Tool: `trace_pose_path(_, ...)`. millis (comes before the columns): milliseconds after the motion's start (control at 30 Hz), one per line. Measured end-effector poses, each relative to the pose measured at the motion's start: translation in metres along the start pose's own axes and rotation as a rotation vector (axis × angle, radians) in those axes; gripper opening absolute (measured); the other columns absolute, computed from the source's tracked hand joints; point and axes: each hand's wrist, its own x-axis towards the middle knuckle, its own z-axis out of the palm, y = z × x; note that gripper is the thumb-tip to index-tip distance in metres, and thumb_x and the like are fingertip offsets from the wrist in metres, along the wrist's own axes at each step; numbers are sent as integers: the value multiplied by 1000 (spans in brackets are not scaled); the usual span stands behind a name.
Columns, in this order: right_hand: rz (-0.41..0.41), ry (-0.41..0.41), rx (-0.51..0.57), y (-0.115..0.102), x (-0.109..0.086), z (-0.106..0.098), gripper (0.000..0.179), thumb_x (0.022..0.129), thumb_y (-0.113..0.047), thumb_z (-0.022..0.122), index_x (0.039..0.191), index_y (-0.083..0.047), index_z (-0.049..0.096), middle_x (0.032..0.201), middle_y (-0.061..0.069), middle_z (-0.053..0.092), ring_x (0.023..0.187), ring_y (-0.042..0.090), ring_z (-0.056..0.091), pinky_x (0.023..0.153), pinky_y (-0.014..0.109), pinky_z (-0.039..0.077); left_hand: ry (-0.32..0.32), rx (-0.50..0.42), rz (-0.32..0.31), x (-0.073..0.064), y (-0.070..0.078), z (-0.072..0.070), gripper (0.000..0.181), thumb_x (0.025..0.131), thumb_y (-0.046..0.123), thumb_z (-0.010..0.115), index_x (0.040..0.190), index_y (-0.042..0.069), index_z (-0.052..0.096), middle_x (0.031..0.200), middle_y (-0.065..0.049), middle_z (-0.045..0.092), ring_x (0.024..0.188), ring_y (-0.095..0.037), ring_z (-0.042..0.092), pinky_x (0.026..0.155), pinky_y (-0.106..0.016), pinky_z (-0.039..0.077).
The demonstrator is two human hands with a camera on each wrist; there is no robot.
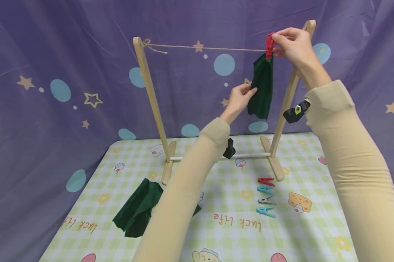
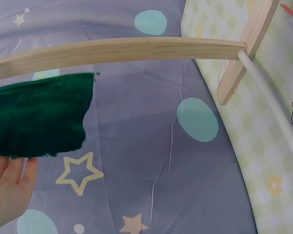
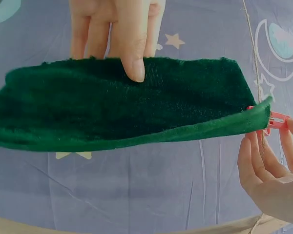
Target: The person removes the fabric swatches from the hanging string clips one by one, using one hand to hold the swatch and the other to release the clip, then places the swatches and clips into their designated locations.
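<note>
A dark green cloth [image 1: 263,87] hangs from the string [image 1: 210,48] near the right post. At its top corner a red clothespin [image 1: 269,46] sits over the line. My right hand [image 1: 295,45] pinches that clothespin between thumb and fingers. Lower down, my left hand [image 1: 240,97] holds the cloth's left edge, thumb in front and fingers behind. In the right wrist view the left thumb lies on the cloth [image 3: 112,102], and the red clothespin [image 3: 278,120] grips its corner. The left wrist view shows the cloth's lower end hanging loose beside the wooden post [image 2: 136,50].
A wooden frame with a left post [image 1: 151,98], right post [image 1: 288,94] and white crossbar [image 1: 249,155] stands on the checked tablecloth [image 1: 229,240]. More green cloth [image 1: 139,207] lies at left, partly behind my left sleeve. Several clothespins [image 1: 265,211] lie in a column at right.
</note>
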Motion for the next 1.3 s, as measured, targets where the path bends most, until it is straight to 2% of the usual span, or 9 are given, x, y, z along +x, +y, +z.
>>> trace_pose_path(100, -3, 10, 5, 0, 0, 0, 6, 82, -10, 63, 78, -6, 60, 75, 1, 61, 59, 11, 61, 55, 17, 51, 18, 3, -4, -1, 0, 0, 35, 89, 21, 54, 117, 0, 56, 116, -10, 58, 105, -14, 53, 80, -14, 43)
trace_pose_path(333, -23, 10, 76, 0, -3, 1, 6, 77, -3, 67, 75, 0, 62, 75, 5, 61, 60, 15, 62, 57, 19, 52, 44, -24, 12, -5, -1, -3, 28, 88, 19, 56, 106, -2, 62, 98, -12, 64, 87, -14, 59, 68, -13, 45)
trace_pose_path(533, -81, 26, 155, 0, -3, 2, 7, 73, 1, 69, 77, 1, 63, 72, 6, 62, 58, 15, 59, 55, 20, 52, 154, -40, 2, -7, -1, -5, 28, 84, 20, 61, 103, 0, 63, 93, -11, 65, 81, -14, 60, 62, -14, 46)
trace_pose_path(667, -87, 71, 154, -2, -3, 3, 5, 74, 2, 68, 75, 0, 63, 71, 5, 62, 55, 13, 59, 53, 19, 51, 191, -47, -10, -8, -1, -7, 27, 83, 21, 63, 101, 1, 64, 91, -9, 66, 78, -11, 60, 61, -14, 46)
trace_pose_path(767, -89, 103, 145, -4, -3, 3, 7, 73, 1, 68, 75, -1, 62, 71, 5, 61, 53, 13, 59, 52, 18, 50, 197, -37, -15, -9, -1, -8, 27, 83, 22, 63, 102, 2, 65, 92, -8, 66, 80, -11, 61, 64, -15, 47)
trace_pose_path(867, -81, 136, 181, -7, -3, 4, 9, 72, 2, 69, 74, -1, 61, 72, 6, 60, 51, 14, 59, 51, 18, 50, 200, -14, -29, -9, -2, -9, 28, 82, 24, 64, 103, 4, 65, 93, -6, 67, 82, -9, 60, 73, -16, 44)
trace_pose_path(1067, -27, 172, 257, -11, -2, 2, 11, 72, 1, 70, 76, -1, 60, 71, 6, 63, 53, 17, 62, 49, 22, 51, 179, -40, -30, -11, -7, -10, 28, 83, 21, 64, 103, 2, 64, 96, -8, 66, 84, -11, 60, 69, -15, 46)
trace_pose_path(1167, -6, 178, 217, -11, -3, -1, 13, 70, -2, 72, 77, -3, 61, 70, 3, 64, 53, 15, 61, 48, 19, 49, 165, -72, -28, -12, -10, -11, 26, 83, 18, 63, 102, 1, 64, 97, -10, 65, 87, -13, 60, 67, -12, 46)
trace_pose_path(1300, 4, 178, 88, -10, -7, -4, 14, 69, -8, 74, 76, -7, 63, 71, -3, 63, 58, 8, 56, 48, 16, 40, 154, -83, -37, -13, -14, -14, 25, 83, 17, 63, 101, 0, 64, 95, -11, 66, 85, -13, 61, 68, -13, 47)
